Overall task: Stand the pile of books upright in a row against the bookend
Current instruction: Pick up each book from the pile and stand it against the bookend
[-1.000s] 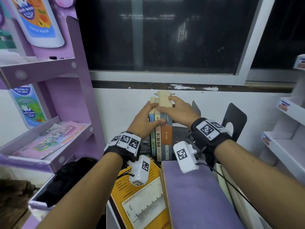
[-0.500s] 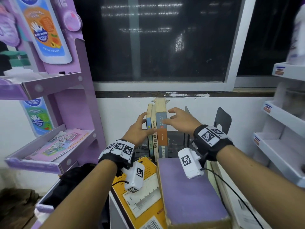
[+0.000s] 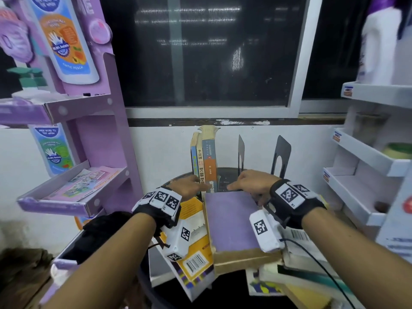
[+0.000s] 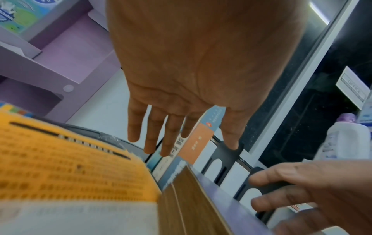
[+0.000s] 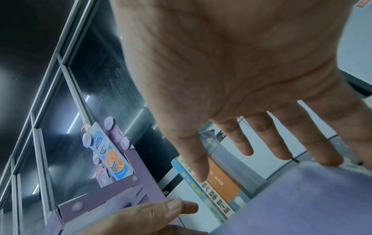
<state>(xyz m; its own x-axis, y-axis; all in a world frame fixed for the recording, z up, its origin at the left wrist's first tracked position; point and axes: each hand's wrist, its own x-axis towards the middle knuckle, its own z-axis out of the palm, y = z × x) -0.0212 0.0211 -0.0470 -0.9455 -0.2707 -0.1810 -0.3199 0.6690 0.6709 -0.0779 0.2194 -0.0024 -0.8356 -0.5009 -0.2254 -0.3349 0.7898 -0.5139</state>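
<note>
So, head view: your left hand (image 3: 189, 186) and right hand (image 3: 252, 182) sit at the far edge of the purple book (image 3: 231, 221), which lies flat on top of the pile (image 3: 289, 264). You grip nothing; fingers on both look extended, tips near the book's far corners. Three upright books (image 3: 204, 157) stand behind it against the white wall, not touching the two black bookends (image 3: 279, 152), which stand apart to their right. A yellow book (image 3: 196, 250) lies flat left of the purple one. A purple display shelf (image 3: 73, 192) stands left, white shelves (image 3: 365, 179) right.

Left wrist view: your left hand (image 4: 201, 79) is spread, fingers (image 4: 153, 135) straight, hovering above the yellow book (image 4: 70, 171) and in front of the upright spines (image 4: 199, 143). Your right hand (image 4: 314, 187) comes in from the right, fingers loosely extended by the bookends (image 4: 231, 152).

Right wrist view: your right hand (image 5: 231, 71) is flat and open, fingertips (image 5: 330, 160) at the edge of the purple book (image 5: 312, 203). Contact: cannot tell. Your left hand (image 5: 141, 217) shows at the bottom edge beside the upright books (image 5: 213, 187).
</note>
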